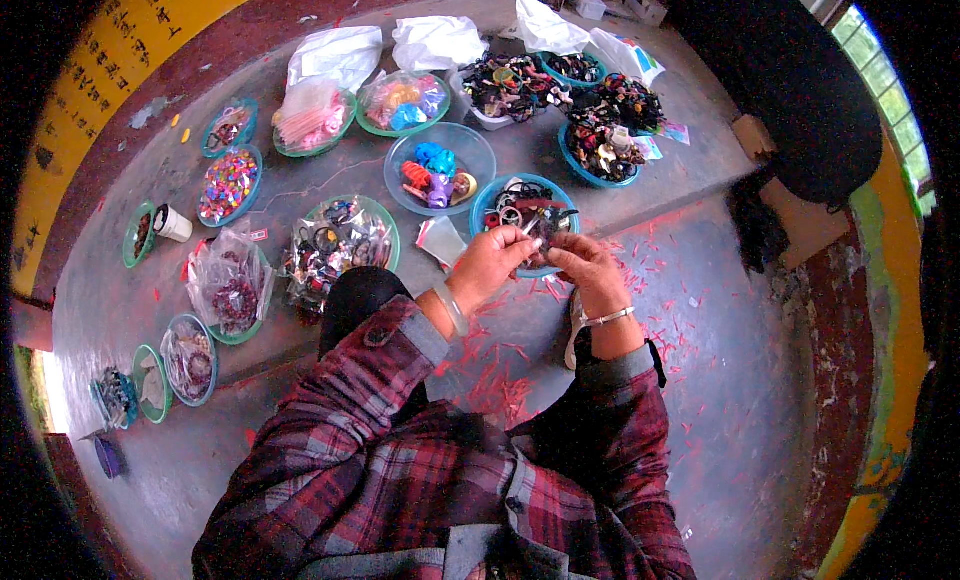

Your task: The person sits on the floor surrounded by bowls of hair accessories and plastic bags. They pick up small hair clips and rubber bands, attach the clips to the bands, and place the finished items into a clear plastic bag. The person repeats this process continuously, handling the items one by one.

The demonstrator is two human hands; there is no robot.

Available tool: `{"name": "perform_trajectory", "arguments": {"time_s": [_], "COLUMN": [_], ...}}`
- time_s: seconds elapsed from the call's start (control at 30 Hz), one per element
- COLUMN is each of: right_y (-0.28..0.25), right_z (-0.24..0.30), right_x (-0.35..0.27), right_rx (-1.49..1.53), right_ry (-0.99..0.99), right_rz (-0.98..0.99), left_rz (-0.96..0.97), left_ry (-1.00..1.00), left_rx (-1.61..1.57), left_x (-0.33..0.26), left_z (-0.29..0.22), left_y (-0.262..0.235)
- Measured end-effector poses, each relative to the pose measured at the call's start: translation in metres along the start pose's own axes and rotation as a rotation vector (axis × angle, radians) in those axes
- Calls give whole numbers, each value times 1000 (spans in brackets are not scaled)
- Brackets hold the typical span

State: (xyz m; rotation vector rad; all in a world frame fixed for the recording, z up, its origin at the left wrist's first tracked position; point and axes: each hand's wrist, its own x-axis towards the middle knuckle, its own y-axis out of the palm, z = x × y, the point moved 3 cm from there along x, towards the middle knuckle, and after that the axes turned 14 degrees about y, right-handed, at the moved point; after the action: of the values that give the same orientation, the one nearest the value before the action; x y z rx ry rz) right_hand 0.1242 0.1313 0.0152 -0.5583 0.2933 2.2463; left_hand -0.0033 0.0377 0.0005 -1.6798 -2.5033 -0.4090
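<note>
My left hand (487, 271) and my right hand (594, 276) meet over the near rim of a blue basin (574, 202). Both have their thumbs and fingers pinched together. Whatever sits between the fingertips is small and partly hidden; a greyish, shiny bit shows there, but its kind is unclear. Inside the basin lie dark and pale hair ties (512, 216), some ring-shaped. A small clear plastic bag (440, 242) lies just left of the basin, near my left wrist.
Behind stands a clear blue bowl (391, 170) of colourful pieces. Several basins hold hair ties, beads (230, 184) and bagged trinkets (338, 242). White bags (335, 58) lie at the back. A raised concrete ledge (690, 195) crosses the scene; red scraps (505, 395) litter the lower floor.
</note>
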Motion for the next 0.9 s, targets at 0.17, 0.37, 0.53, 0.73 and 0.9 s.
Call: {"name": "perform_trajectory", "arguments": {"time_s": [0.17,0.37,0.53,0.73,0.9], "right_y": [2,-1,1,4,2], "right_z": [-13,-16,-14,-13,-11], "right_x": [5,10,7,5,3], "right_rx": [48,148,151,233,225], "right_ry": [69,13,-13,0,10], "right_rz": [104,37,-4,-33,-53], "left_rz": [-14,57,61,30,32], "left_ry": [12,-139,-169,-183,-181], "left_rx": [32,-99,-95,-116,-41], "left_x": [1,-2,-3,-3,-4], "left_z": [17,2,12,7,2], "left_y": [-5,4,3,2,2]}}
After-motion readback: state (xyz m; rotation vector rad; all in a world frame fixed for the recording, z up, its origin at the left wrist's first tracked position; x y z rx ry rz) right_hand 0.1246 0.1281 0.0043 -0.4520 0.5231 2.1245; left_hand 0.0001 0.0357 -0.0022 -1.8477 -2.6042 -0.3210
